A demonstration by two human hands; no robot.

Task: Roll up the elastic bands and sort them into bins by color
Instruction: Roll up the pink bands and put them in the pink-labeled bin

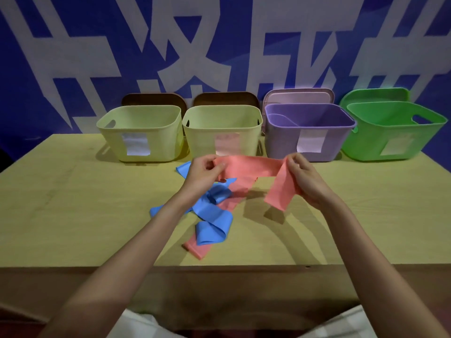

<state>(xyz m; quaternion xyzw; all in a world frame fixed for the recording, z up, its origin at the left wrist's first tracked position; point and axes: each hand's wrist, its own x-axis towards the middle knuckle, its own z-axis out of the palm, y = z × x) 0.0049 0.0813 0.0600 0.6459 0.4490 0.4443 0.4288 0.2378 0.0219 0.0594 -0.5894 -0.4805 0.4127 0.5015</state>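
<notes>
From the head camera, both arms are reaching out over the wooden table (73,203). The left hand (203,175) is pinching one end of the pink elastic band (249,167), and the right hand (306,178) is gripping it farther along, so the band is hanging stretched between them above the table. Its loose end is drooping down by the right hand. More pink band is lying on the table, partly hiding under the blue elastic band (210,215), which the left arm is also partly covering.

Four bins are sitting in a row at the back: two yellow bins (141,132) (222,130), a purple bin (310,130) and a green bin (390,132). Each is wearing a pale label, too blurry to read. Big white letters on the blue wall (73,32) are cut off.
</notes>
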